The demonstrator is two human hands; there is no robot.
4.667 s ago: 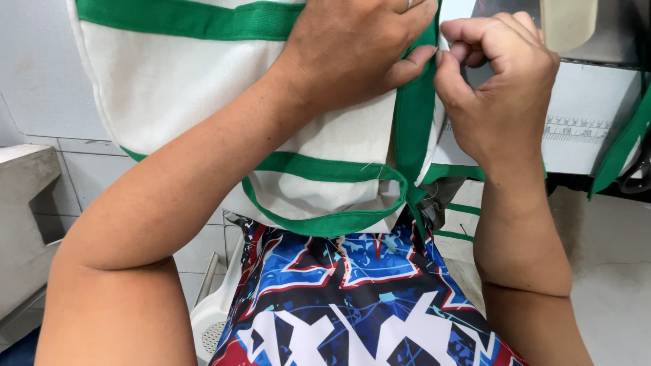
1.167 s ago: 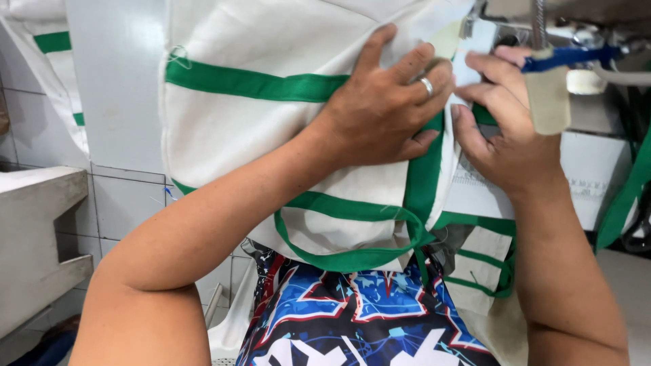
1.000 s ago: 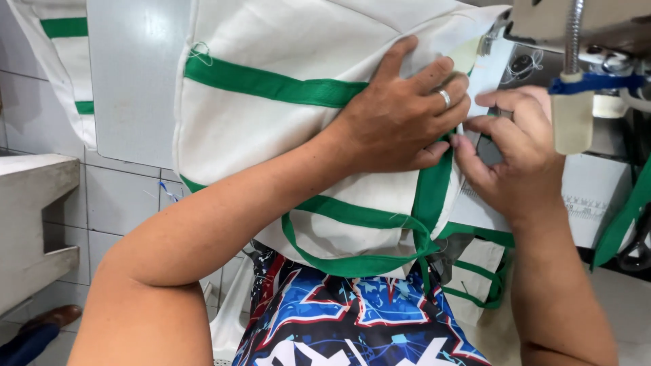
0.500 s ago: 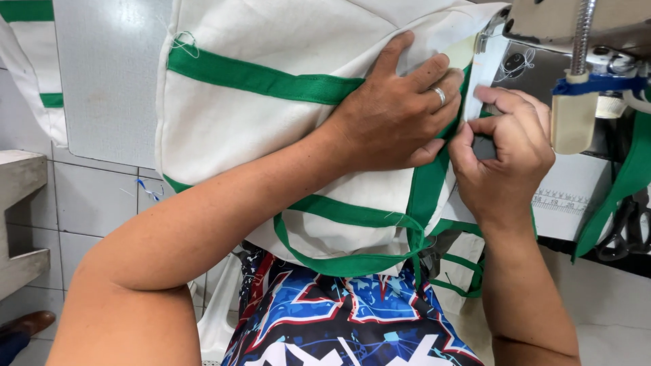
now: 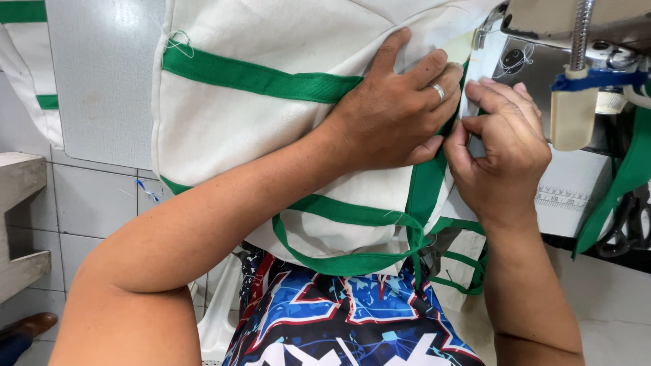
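- Head view: looked down on a cream canvas bag [image 5: 271,135] with green webbing straps [image 5: 258,78], draped over the edge of a grey worktable [image 5: 102,74] and hanging toward the lap.
- Left hand [image 5: 400,108] lay flat on the bag, fingers spread wide and palm down, pressing the cloth rather than gripping it; a ring showed on one finger.
- Right hand [image 5: 498,152] sat just beside the left, fingers curled in with thumb and fingertips pinched on the bag's edge, beside the vertical green strap [image 5: 424,196].
- Both hands met at the bag's right edge, close against the grey body of a sewing machine [image 5: 542,41].
- Could not tell whether the bag held anything: mouth out of sight, cloth folded over itself, a looped green handle [image 5: 339,261] hanging below.
- More cream cloth with green straps [image 5: 468,264] hung beneath the right forearm, under the first bag.
- Another cream piece with a green stripe [image 5: 34,102] hung at the far left past the table.
- Loose green webbing [image 5: 624,183] dangled at the right of the machine, near a cream fitting bound with blue tape [image 5: 573,108].
- Patterned blue, red and white garment [image 5: 352,318] covered the lap below; white tiled floor [image 5: 88,203] to the left.
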